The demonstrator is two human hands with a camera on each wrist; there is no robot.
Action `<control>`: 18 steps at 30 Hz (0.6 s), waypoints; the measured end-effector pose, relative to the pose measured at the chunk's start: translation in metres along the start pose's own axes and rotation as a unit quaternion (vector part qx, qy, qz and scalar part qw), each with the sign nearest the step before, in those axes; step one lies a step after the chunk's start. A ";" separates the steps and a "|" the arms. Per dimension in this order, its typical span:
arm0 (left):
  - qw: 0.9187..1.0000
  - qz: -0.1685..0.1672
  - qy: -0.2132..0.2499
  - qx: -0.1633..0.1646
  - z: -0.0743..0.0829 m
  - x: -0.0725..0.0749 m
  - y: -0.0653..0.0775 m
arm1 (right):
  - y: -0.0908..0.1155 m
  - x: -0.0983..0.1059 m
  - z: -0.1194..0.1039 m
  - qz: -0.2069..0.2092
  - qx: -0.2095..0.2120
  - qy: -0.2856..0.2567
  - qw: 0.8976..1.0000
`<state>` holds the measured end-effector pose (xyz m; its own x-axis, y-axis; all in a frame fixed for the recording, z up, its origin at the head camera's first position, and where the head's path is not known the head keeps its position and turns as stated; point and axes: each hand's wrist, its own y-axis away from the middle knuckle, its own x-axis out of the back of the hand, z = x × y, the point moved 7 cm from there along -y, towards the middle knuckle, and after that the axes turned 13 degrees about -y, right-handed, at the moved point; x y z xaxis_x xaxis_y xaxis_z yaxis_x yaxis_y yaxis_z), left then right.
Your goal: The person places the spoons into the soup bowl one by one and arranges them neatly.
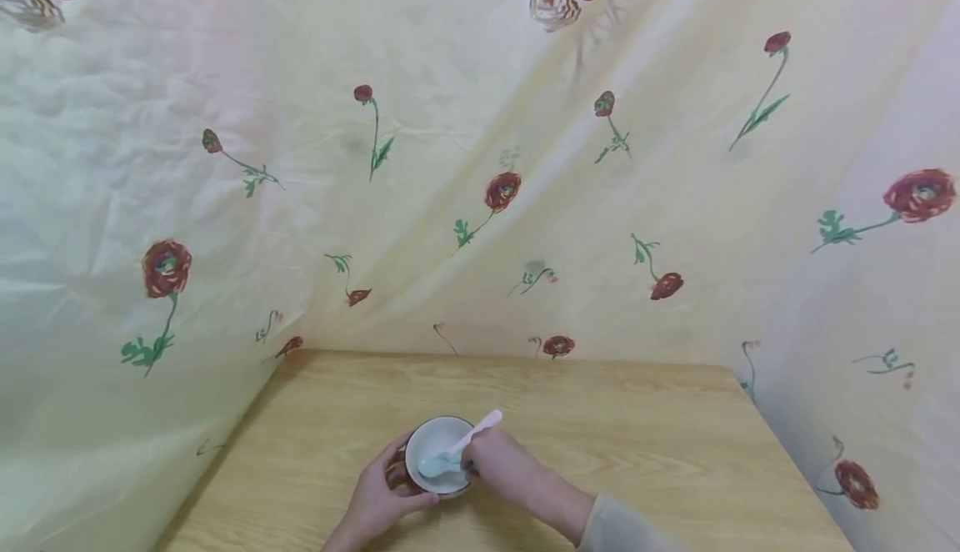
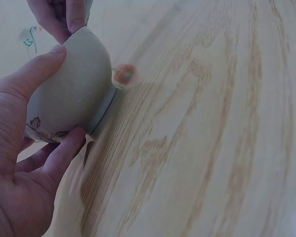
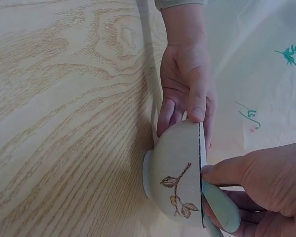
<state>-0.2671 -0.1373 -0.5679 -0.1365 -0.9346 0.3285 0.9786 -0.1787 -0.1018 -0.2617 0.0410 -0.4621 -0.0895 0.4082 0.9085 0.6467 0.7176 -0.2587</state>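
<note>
A white bowl [image 1: 442, 431] with a dark rim stands on the wooden table. In the right wrist view, a brown twig pattern shows on the bowl's [image 3: 172, 168] outer wall. My left hand [image 1: 378, 495] holds the bowl from its left side, thumb and fingers spread around the wall [image 2: 74, 84]. At the bowl's right rim, my right hand [image 1: 510, 469] grips a pale green spoon [image 1: 433, 465], whose head lies inside the bowl. The green handle [image 3: 221, 210] shows beside my right thumb. A pinkish-white spoon handle [image 1: 486, 424] slants up from the bowl past my right hand; its lower end is partly hidden.
The wood-grain table [image 1: 660, 435] stretches behind and to both sides of the bowl. A cream cloth [image 1: 420, 160] printed with red flowers hangs along the table's back, left and right edges.
</note>
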 end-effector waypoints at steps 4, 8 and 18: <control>1.000 -0.001 0.008 0.001 -0.002 -0.001 0.001 | 0.001 -0.001 -0.001 0.003 0.006 0.001 1.000; 1.000 -0.003 0.011 0.001 -0.003 -0.001 0.000 | 0.000 -0.002 0.000 0.004 0.009 0.002 1.000; 1.000 -0.002 -0.007 0.011 -0.007 0.000 -0.002 | 0.001 -0.001 0.001 -0.002 -0.016 -0.029 0.999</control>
<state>-0.2703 -0.1392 -0.5739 -0.1376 -0.9294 0.3425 0.9813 -0.1750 -0.0807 -0.2617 0.0414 -0.4637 -0.1347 0.4373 0.8892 0.6705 0.7010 -0.2431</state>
